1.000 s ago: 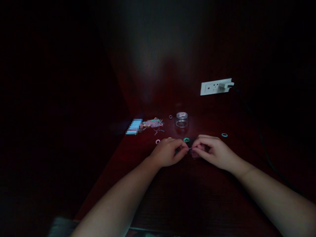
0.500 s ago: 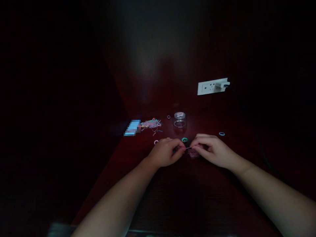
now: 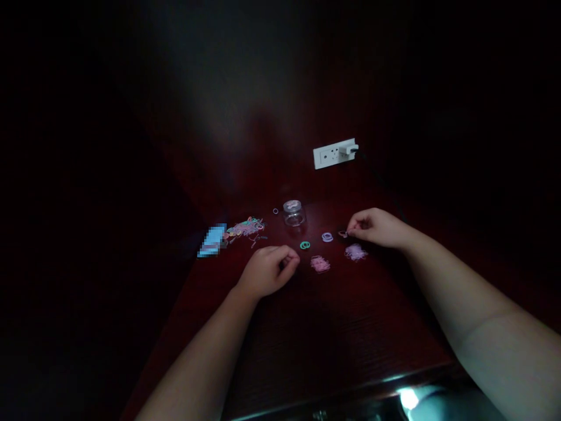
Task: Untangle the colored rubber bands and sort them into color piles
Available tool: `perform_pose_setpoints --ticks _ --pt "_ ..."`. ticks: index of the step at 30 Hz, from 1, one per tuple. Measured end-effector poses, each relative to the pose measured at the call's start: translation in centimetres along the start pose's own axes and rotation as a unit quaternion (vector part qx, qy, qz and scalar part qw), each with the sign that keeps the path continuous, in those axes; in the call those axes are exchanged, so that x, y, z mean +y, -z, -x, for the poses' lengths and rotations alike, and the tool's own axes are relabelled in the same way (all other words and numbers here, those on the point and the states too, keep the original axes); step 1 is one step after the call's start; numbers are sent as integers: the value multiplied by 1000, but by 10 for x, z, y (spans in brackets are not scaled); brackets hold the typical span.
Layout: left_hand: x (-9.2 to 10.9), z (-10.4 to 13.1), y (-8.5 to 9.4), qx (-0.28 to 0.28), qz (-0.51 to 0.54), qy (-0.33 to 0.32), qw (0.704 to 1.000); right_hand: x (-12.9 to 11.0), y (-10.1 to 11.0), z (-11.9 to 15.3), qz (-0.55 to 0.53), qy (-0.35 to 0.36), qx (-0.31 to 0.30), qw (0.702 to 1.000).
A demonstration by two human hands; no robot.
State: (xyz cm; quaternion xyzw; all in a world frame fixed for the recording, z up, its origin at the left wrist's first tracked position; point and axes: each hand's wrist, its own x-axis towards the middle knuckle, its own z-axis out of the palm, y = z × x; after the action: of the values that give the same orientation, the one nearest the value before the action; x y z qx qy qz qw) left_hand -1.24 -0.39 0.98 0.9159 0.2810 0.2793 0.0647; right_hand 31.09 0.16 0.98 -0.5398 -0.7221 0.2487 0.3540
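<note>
My left hand [image 3: 269,272] rests low over the table, thumb and fingers pinched together; whatever may be in them is hidden. Just beyond its fingertips lie green rings [image 3: 305,245] and a small heap of pink elastic bands [image 3: 320,264]. Farther right, my right hand [image 3: 379,228] is closed in a pinch, its fingertips at a small pinkish elastic band [image 3: 343,234] close to the tabletop. Near that hand are a heap of lilac elastic bands [image 3: 356,252] and a pair of lilac rings [image 3: 327,237].
A clear lidded jar [image 3: 293,214] stands toward the wall, with a single ring [image 3: 275,211] beside it. Left of it spreads a mixed pile of coloured bands [image 3: 248,228], next to a pixelated bright blue rectangle [image 3: 213,240]. A wall socket [image 3: 335,154] holds a plug.
My hands have come apart from where a band stretched between them. The right has moved away to the right, uncovering the heaps. The view has swung right.
</note>
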Motion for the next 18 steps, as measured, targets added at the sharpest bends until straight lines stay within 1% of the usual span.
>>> perform_pose_setpoints --ticks 4,8,15,18 --pt "0 0 -1 -11 9 -3 1000 5 10 2 16 -38 -45 998" --pt "1 0 -1 -11 13 -3 1000 3 14 3 18 -68 -101 992" --pt "2 0 -2 -13 8 -9 1000 0 13 6 60 -104 -155 981" --pt "2 0 -2 -15 10 -9 1000 1 12 6 80 -109 -161 978"
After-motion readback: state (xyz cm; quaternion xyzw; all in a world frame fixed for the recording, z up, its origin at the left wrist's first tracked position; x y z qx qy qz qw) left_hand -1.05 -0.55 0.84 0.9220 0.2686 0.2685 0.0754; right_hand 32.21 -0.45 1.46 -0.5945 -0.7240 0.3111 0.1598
